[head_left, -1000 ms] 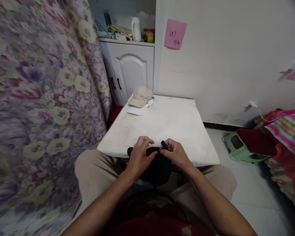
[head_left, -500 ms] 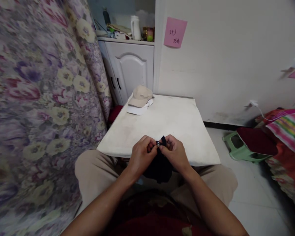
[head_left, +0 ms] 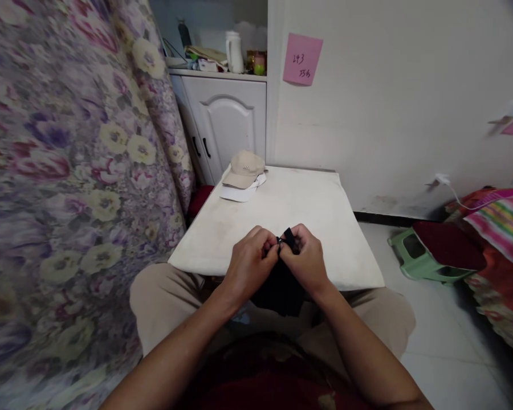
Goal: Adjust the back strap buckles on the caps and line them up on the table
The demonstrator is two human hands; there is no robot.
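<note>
A black cap (head_left: pixel 279 291) hangs below my two hands at the near edge of the table, its crown mostly hidden by them. My left hand (head_left: pixel 253 259) is closed, thumb and fingers pinching the cap's strap beside a small metal buckle (head_left: pixel 279 241). Close against it, my right hand (head_left: pixel 304 257) pinches the strap on the buckle's other side. The strap's dark end (head_left: pixel 289 234) sticks up between the right thumb and fingers. How the strap runs through the buckle is too small to make out.
A beige cap (head_left: pixel 245 166) rests on a white cap (head_left: pixel 238 195) at the far left of the white-covered table (head_left: pixel 312 210). A floral curtain (head_left: pixel 77 205) hangs on the left. A green stool (head_left: pixel 423 265) stands to the right, beside a striped cloth (head_left: pixel 507 219).
My left hand has gone from spread over the cap to pinching beside the buckle. Both hands have risen slightly and come together, and the black cap has bunched up beneath them.
</note>
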